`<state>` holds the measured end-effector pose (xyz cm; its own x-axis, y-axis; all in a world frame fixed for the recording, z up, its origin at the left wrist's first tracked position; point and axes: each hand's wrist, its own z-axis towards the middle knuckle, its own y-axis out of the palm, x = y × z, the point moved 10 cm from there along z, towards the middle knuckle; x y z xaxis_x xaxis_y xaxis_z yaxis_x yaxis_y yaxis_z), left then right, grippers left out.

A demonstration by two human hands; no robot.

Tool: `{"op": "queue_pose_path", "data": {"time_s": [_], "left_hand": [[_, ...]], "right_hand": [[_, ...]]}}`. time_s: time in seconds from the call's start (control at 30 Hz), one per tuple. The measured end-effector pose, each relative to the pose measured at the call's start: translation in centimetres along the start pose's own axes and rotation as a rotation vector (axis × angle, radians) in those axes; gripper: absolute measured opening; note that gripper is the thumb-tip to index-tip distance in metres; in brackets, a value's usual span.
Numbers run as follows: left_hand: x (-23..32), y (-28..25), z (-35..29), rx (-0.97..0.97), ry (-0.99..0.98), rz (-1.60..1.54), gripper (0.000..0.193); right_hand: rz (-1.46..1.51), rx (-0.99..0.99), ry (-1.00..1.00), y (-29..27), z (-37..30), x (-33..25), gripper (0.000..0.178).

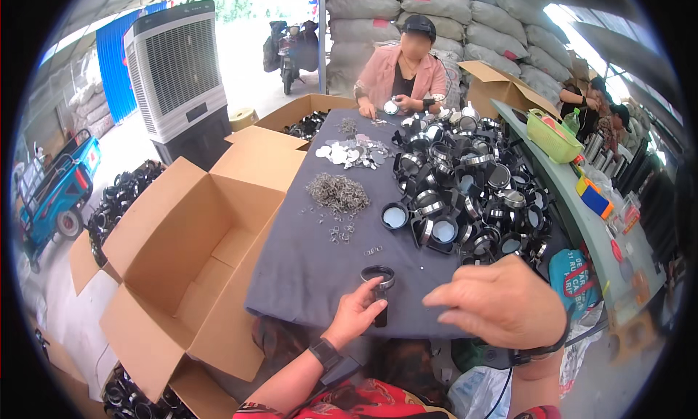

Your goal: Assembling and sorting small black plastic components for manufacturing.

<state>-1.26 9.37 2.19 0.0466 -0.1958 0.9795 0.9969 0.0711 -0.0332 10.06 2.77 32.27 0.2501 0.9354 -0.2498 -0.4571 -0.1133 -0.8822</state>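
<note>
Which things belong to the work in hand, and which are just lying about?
Likely in use: black ringed part in left hand; metal clips; pale discs; heaped black parts.
Likely lying about: air cooler; green basket; blue cart; motorbike.

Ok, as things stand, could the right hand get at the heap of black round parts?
Probably yes: the right hand appears close to the heap, on its near side, with nothing visible blocking the way. Whether its fingers hold something small, I can't tell.
</note>
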Motion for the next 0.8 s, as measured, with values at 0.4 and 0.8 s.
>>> {"op": "queue_pose_path", "data": {"time_s": [0.4,0.8], "left_hand": [[0.8,0.5,0.1,-0.013,0.038,0.043,0.045],[0.2,-0.1,-0.2,-0.005,-0.004,0.103,0.044]], "right_hand": [[0.349,-0.259,0.214,11.2,-5.2,6.0,0.022],[-0.158,0.507,-0.005,1.0,-4.9,0.8,0.023]]}}
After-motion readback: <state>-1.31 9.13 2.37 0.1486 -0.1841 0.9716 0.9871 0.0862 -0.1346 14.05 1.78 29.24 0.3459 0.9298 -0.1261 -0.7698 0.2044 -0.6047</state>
